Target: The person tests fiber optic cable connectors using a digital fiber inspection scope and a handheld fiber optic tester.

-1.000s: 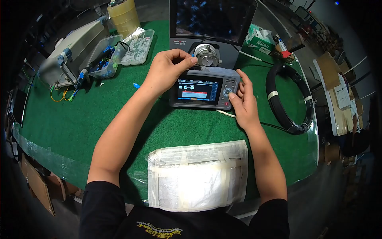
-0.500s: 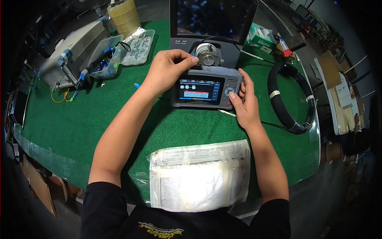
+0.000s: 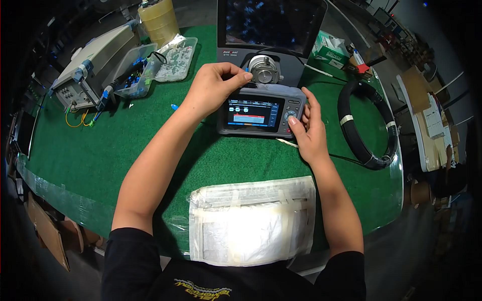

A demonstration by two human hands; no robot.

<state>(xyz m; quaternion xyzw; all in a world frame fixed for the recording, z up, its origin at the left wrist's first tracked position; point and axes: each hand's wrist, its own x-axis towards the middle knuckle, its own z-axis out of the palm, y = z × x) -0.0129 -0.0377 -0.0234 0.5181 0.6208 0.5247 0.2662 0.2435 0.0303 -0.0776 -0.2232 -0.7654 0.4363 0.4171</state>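
A dark handheld tester (image 3: 253, 114) with a lit screen stands on the green mat, in front of a larger grey instrument (image 3: 236, 56) with a dark monitor and a round metal fixture (image 3: 264, 71). My right hand (image 3: 309, 125) is wrapped round the tester's right edge, its thumb by the round keypad. At the tester's top left, my left hand (image 3: 216, 88) pinches something small and blue near the fixture; most of it is hidden by the fingertips. A white taped pad (image 3: 253, 223) lies near my body.
At the left are a beige instrument (image 3: 95, 55), a clear box of blue connectors (image 3: 133, 75), a tray of small pieces (image 3: 175, 60) and a tape roll (image 3: 158, 22). Right of the tester lie a coiled black cable (image 3: 351, 138) and a green box (image 3: 329, 50).
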